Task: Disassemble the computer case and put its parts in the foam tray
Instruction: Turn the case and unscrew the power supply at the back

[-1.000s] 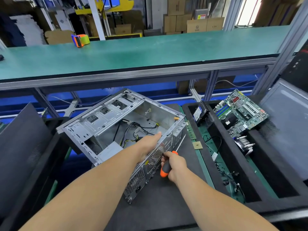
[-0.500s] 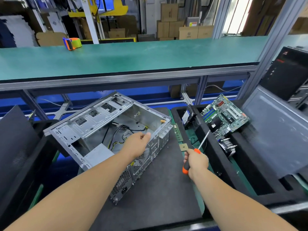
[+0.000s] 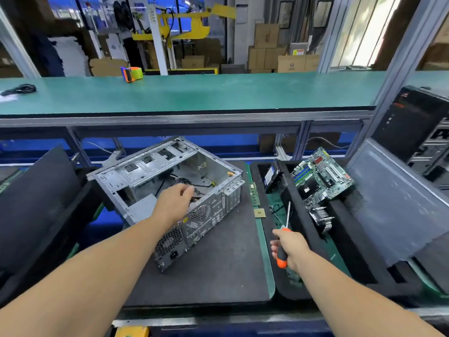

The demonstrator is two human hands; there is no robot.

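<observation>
Partly hidden, left hand [image 3: 175, 203] reaches into computer case [image 3: 170, 188], grip unclear; right hand [image 3: 290, 248] clasps screwdriver [image 3: 283, 242].

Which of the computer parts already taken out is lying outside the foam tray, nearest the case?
The green memory stick, lying flat on the dark mat right beside the computer case; the motherboard and heatsink sit over in the foam tray.

The computer case [image 3: 170, 188] lay on its side on a dark mat, open side up, a bare grey metal shell with black cables loose inside and its perforated rear panel facing the viewer. Just to its right sat the black foam tray [image 3: 301, 229], its compartments holding a green motherboard [image 3: 323, 176], a heatsink [image 3: 322, 218] and a drive [image 3: 271, 175].
</observation>
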